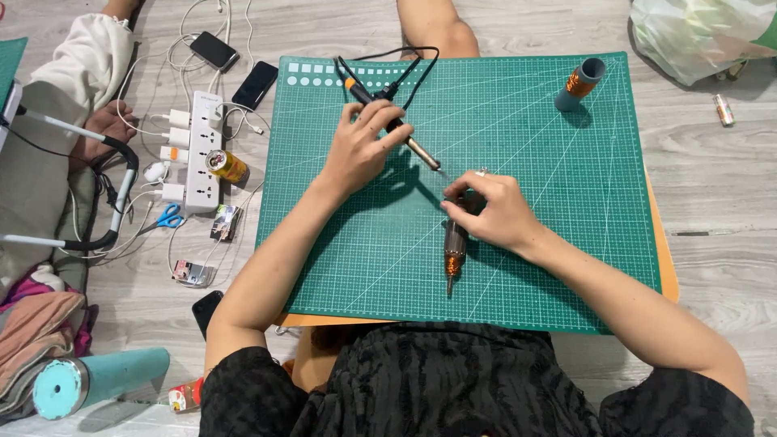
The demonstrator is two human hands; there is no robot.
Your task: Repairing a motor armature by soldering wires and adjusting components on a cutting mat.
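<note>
light: bright, even, from overhead
shadows: soft, dark patch under left hand [362, 150] on green cutting mat [566, 202]
glare: mild on plastic bag [696, 32]
focus: sharp centre, slight wide-angle bend at edges

White power strip [201, 150], two dark phones [215, 50], blue scissors [168, 216], teal tumbler [97, 380], crumpled plastic bag [696, 32]

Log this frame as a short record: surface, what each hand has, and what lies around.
surface: green cutting mat on a wooden floor
left hand: grips a soldering iron, tip pointing toward the right hand
right hand: pinches the top of a copper-wound coil piece lying on the mat
on mat, far corner: grey tube with copper winding
left of mat: white power strip, two phones, blue-handled scissors
near left: teal bottle
</note>
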